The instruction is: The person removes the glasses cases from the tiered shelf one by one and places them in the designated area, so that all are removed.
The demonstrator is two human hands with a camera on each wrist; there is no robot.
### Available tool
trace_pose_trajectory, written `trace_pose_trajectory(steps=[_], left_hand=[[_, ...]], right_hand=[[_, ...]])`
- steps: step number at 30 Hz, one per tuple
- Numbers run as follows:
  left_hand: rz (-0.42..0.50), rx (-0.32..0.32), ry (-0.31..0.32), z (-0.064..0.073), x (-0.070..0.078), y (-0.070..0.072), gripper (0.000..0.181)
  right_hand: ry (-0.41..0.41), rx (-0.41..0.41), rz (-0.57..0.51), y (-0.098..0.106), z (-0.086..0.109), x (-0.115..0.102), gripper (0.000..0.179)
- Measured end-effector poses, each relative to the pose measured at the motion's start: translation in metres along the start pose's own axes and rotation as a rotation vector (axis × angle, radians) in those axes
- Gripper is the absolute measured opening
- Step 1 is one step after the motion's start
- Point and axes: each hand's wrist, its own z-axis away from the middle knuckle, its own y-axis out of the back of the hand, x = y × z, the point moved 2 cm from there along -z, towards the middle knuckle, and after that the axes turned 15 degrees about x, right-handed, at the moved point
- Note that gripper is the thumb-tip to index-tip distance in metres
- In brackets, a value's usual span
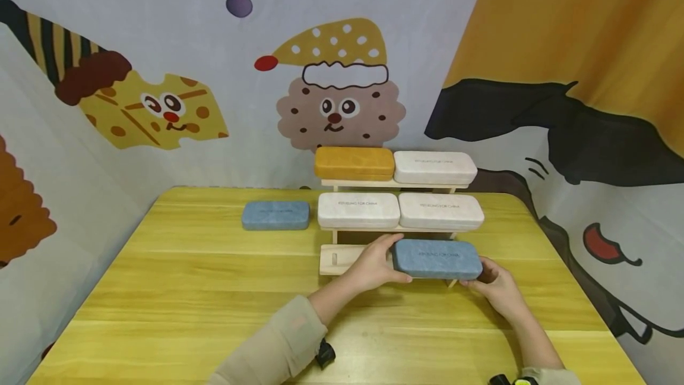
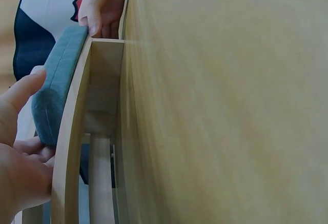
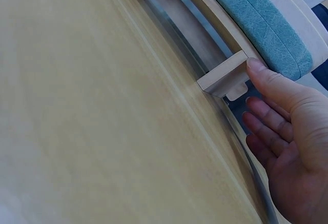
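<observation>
A blue glasses case point(image 1: 438, 259) lies on the right part of the lowest tier of a wooden stepped rack point(image 1: 327, 259). My left hand point(image 1: 374, 263) holds its left end, thumb on one side and fingers on the other; the left wrist view shows the same grip on the case point(image 2: 59, 85). At the right end is my right hand point(image 1: 497, 287). In the right wrist view this hand point(image 3: 292, 126) has its thumb at the rack's edge beside the case corner, and its other fingers hang loosely bent, holding nothing.
Two white cases point(image 1: 358, 211) fill the middle tier. On the top tier, a mustard-yellow case point(image 1: 354, 164) sits beside another white case point(image 1: 435, 168). A second blue case point(image 1: 275, 216) lies on the wooden table point(image 1: 187, 290), left of the rack. A printed curtain point(image 1: 214, 46) hangs behind.
</observation>
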Motion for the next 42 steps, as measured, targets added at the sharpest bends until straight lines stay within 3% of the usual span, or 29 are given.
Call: trace_pose_trajectory(steps=[15,27,32,42], left_hand=[[0.019,0.047,-0.009,-0.006,-0.004,-0.003,0.08],[0.176,0.058,0.036,-0.002,-0.008,-0.001,0.075],[0.254,0.043,0.052,0.001,-0.008,0.003,0.075],[0.27,0.065,0.028,0.009,-0.009,0.021,0.072]], right_hand=[[0.006,-0.009,-0.038,-0.001,0.001,-0.001,0.05],[0.009,-0.001,-0.038,0.0,0.001,-0.002,0.045],[0.04,0.001,-0.077,0.0,0.001,-0.003,0.045],[0.032,0.01,0.002,0.001,-0.001,-0.002,0.045]])
